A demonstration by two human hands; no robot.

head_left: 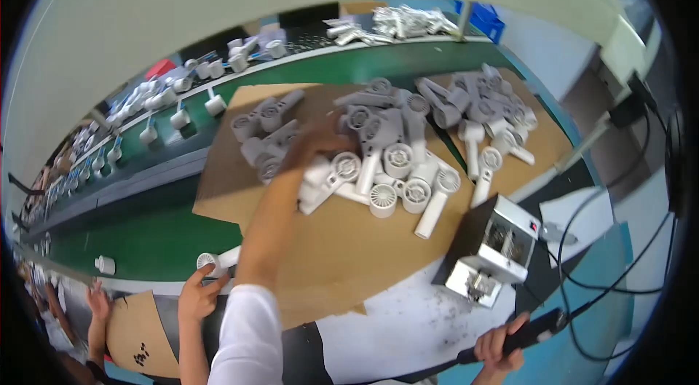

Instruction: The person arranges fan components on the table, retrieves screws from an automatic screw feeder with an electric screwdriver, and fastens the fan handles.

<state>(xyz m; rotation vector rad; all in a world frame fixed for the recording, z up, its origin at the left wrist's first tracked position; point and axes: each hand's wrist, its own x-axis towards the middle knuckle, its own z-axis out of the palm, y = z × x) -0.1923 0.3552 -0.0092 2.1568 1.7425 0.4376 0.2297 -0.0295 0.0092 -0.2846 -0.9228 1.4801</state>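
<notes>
My left arm, in a white sleeve, reaches forward over cardboard. My left hand [328, 139] is at a heap of white handheld fan bodies [398, 159]; its fingers are blurred and partly hidden, so I cannot tell whether it grips one. At lower right, my right hand [499, 350] is closed around a black electric screwdriver [535, 332]. The tool lies slantwise, its cord end up to the right and its shaft running down to the left. A single fan [437, 204] lies at the near right edge of the heap.
A screw feeder [499, 247] stands right of the cardboard [313, 276], with black cables [619, 287] beyond. A second fan heap [488, 105] lies behind it. At left, a co-worker's hand [198, 298] touches a fan [218, 260] by the green conveyor belt [145, 239]; another hand [98, 303] is farther left.
</notes>
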